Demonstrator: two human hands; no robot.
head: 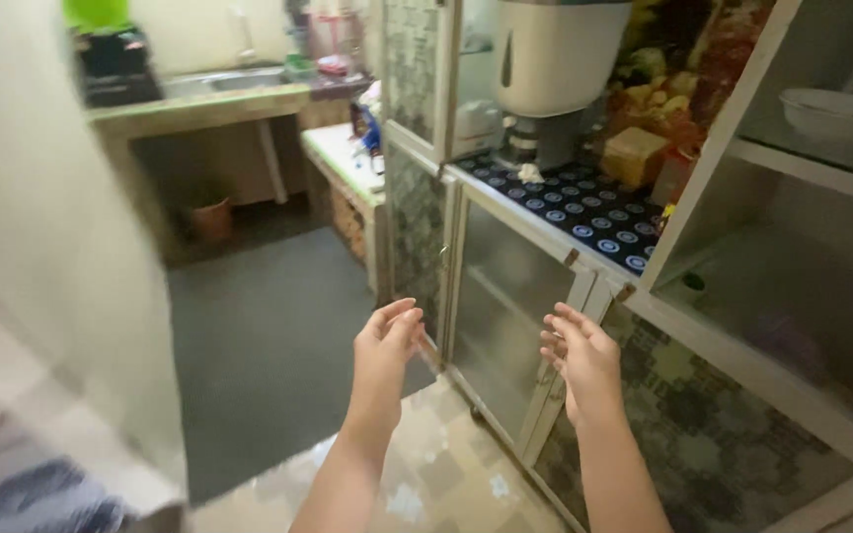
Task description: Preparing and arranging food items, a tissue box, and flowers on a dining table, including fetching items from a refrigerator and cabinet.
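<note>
Tall white-framed cabinet (545,247) with glass doors, filling the right side. Upper right compartment: white bowl (831,118) with something red inside. Middle shelf with blue dotted liner (584,212): white water dispenser (555,59), tan box (632,153), blurred yellow packets. Grey floor (249,326) beyond; concrete counter with sink (219,89) at back. Left hand (387,341) and right hand (580,355) empty, raised before the lower glass door (505,316), fingers loosely curled, slightly apart, touching nothing.

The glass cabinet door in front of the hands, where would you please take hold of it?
Grip the glass cabinet door by its white frame edge on the left, near the small latch, coming from the front with the left hand; the pane itself offers no hold.
</note>
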